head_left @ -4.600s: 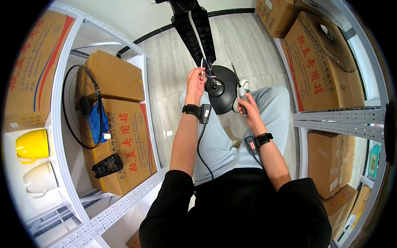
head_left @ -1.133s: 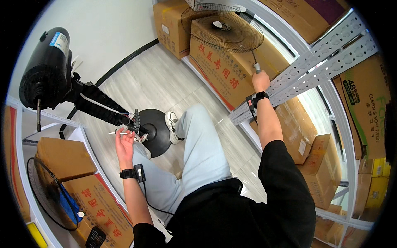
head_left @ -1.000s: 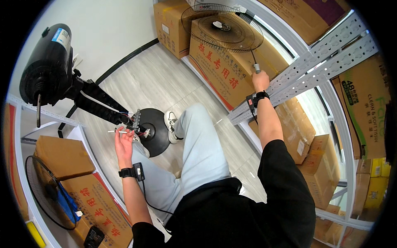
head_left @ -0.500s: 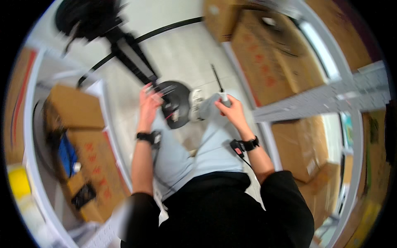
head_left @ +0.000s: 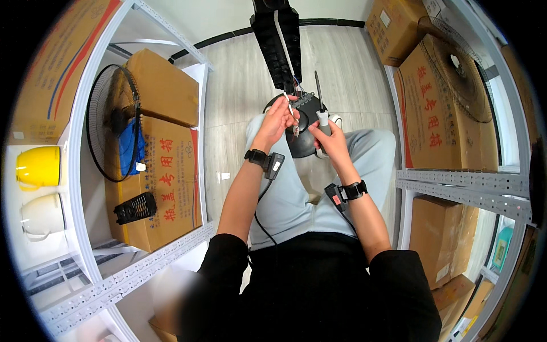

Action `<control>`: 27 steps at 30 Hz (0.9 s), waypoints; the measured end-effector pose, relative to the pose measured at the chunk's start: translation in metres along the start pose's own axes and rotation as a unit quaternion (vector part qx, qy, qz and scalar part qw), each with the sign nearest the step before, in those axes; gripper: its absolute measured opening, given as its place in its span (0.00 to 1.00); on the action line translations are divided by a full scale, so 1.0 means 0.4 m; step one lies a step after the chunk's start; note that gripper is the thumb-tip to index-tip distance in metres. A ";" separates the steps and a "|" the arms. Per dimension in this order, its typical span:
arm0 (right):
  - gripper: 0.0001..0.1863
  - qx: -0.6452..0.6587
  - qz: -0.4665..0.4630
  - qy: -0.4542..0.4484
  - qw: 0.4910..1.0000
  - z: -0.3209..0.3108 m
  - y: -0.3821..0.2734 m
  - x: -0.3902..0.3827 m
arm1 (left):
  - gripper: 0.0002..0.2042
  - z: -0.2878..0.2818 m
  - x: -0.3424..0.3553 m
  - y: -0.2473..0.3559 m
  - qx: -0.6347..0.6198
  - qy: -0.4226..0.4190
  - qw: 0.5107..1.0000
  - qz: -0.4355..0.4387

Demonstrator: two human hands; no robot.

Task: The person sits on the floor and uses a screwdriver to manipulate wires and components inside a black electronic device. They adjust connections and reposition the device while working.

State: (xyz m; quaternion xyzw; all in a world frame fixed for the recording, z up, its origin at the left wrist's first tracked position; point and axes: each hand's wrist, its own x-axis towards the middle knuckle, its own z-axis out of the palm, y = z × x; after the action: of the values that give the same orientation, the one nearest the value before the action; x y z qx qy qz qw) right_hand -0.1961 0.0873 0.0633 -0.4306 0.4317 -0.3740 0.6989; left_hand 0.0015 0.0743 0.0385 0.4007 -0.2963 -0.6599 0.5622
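Note:
In my right hand (head_left: 332, 141) is a screwdriver (head_left: 323, 120) with a grey and white handle, its dark shaft pointing up and away from me. My left hand (head_left: 277, 121) is closed around a thin white cord (head_left: 289, 104) at the lower end of an open black fan column (head_left: 277, 48); loose wire ends hang beside its fingers. Under both hands lies a round black base (head_left: 302, 149) on the floor between my feet. Small dark parts and wires at the column's bottom show only in part behind the fingers.
Metal shelves with cardboard boxes (head_left: 168, 185) flank me on both sides. A wire fan grille (head_left: 138, 128) leans at the left; another grille (head_left: 484, 85) rests on a box at the right. A black slotted part (head_left: 135, 207) and yellow mug (head_left: 39, 166) stand left.
The view has swung left, so the column now stands at the top middle. My hands are closer together over the base; the screwdriver stays in my right hand.

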 end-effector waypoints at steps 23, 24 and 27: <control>0.12 -0.118 0.056 -0.031 0.991 -0.019 0.101 -0.054 | 0.06 -0.026 0.036 -0.030 -0.080 0.023 0.995 0.053; 0.13 -0.126 0.058 -0.023 0.990 -0.018 0.100 -0.057 | 0.06 -0.029 0.036 -0.034 -0.080 0.023 0.995 0.056; 0.13 -0.123 0.058 -0.022 0.991 -0.017 0.091 -0.066 | 0.06 -0.040 0.039 -0.043 -0.077 0.017 0.995 0.061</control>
State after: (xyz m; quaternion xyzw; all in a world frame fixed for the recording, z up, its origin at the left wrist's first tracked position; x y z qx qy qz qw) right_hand -0.2059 0.1217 0.0353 -0.4955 0.4833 -0.2678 0.6702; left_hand 0.0060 0.0633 0.0130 0.3485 -0.2586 -0.6387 0.6354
